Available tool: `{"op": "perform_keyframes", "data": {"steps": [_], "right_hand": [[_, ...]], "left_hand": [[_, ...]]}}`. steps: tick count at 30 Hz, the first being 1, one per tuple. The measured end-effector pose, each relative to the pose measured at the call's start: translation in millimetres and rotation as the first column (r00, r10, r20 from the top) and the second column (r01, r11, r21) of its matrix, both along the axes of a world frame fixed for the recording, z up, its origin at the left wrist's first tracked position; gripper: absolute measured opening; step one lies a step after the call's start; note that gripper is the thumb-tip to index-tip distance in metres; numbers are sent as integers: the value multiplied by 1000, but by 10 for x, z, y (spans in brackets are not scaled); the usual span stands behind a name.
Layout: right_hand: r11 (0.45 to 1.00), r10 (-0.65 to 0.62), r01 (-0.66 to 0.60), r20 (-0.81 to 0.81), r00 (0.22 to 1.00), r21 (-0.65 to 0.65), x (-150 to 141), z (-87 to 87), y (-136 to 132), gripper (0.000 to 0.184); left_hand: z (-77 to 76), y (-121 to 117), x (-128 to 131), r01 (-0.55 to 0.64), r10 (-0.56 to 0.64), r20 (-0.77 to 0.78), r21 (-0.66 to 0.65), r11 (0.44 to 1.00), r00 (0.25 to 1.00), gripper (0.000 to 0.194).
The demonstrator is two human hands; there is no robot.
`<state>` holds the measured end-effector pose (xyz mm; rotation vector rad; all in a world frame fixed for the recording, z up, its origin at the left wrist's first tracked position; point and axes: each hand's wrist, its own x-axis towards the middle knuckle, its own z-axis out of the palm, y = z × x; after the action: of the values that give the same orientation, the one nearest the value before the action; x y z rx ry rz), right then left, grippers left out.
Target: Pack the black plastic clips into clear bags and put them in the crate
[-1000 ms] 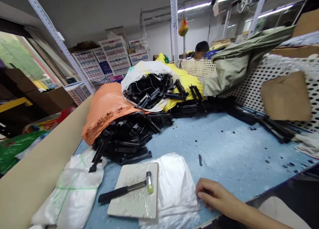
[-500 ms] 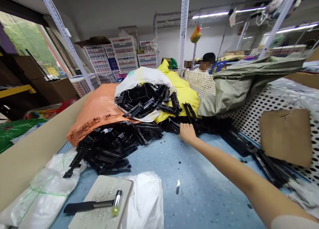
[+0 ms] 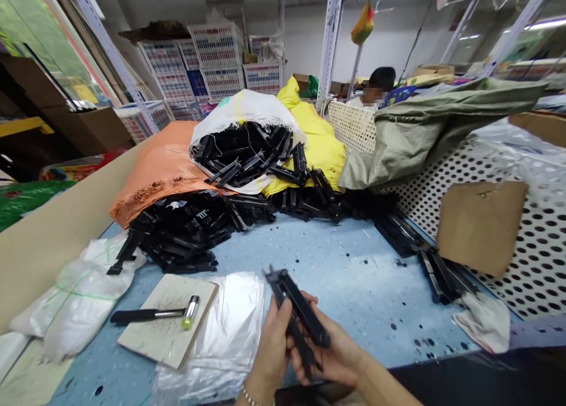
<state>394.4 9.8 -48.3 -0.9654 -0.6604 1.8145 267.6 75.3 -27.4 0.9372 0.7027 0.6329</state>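
Note:
Near the table's front edge, my left hand [image 3: 270, 341] and my right hand [image 3: 345, 350] hold a long black plastic piece [image 3: 303, 306] between them. It has two bars side by side and a forked far end; whether it is one part or two I cannot tell. My left thumb presses on its left bar, and my right fingers wrap beneath it. To the left, a small hammer [image 3: 150, 316] with a black grip lies on a pale board [image 3: 177, 347]. Clear plastic bags [image 3: 234, 317] lie flat beside the board. Similar black pieces [image 3: 190, 235] spill from sacks at the back.
An orange sack [image 3: 150, 164], a white sack [image 3: 247, 106] and a yellow sack [image 3: 325, 152] line the blue table's back. At right stand a perforated white basket [image 3: 539, 241], cardboard [image 3: 481, 226] and a cloth [image 3: 486, 320]. A person [image 3: 375, 88] is beyond.
My right hand has come back from the pile by the yellow sack to the front of the table. My left hand has entered view, and both hold the black piece. The view has shifted.

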Motion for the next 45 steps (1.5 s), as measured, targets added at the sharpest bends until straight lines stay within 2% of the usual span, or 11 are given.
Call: {"op": "perform_keyframes", "data": {"steps": [2, 5, 10, 14, 17, 20, 26, 31, 37, 40, 45], "right_hand": [[987, -138, 103, 335, 932, 121, 63, 118, -53, 67], [878, -457, 141, 712, 532, 458, 340, 327, -15, 48], [611, -736, -393, 676, 36, 687, 601, 459, 269, 36], [578, -714, -363, 668, 208, 731, 435, 303, 422, 40], [777, -552, 10, 673, 493, 630, 251, 247, 419, 44], [923, -306, 26, 692, 654, 383, 210, 361, 352, 49], [711, -474, -574, 880, 36, 406, 208, 516, 62, 47], [494, -603, -775, 797, 22, 394, 79, 240, 21, 46], [868, -476, -223, 872, -117, 444, 561, 72, 575, 34], [920, -390, 16, 920, -44, 391, 786, -4, 723, 36], [938, -324, -34, 909, 261, 344, 590, -12, 454, 50]], "left_hand": [[129, -22, 61, -48, 59, -104, 104, 993, 993, 53], [242, -26, 57, -41, 129, -230, 351, 936, 965, 59], [296, -161, -30, 91, 32, -283, 412, 907, 958, 64], [302, -223, -26, 112, 92, -345, 526, 843, 934, 67], [254, -168, -39, 93, 174, -366, 607, 789, 914, 71], [205, -48, -102, 73, 183, -352, 604, 794, 918, 68], [219, 195, -117, -94, 194, -253, 361, 928, 948, 43], [9, 227, -76, -103, 173, -300, 235, 966, 938, 39], [-442, 105, -154, 175, 263, -680, 503, 846, 684, 43], [-511, 66, -131, 307, 359, -741, 595, 743, 568, 45], [-291, 132, 5, 43, 262, -396, 616, 787, 880, 57]]}}
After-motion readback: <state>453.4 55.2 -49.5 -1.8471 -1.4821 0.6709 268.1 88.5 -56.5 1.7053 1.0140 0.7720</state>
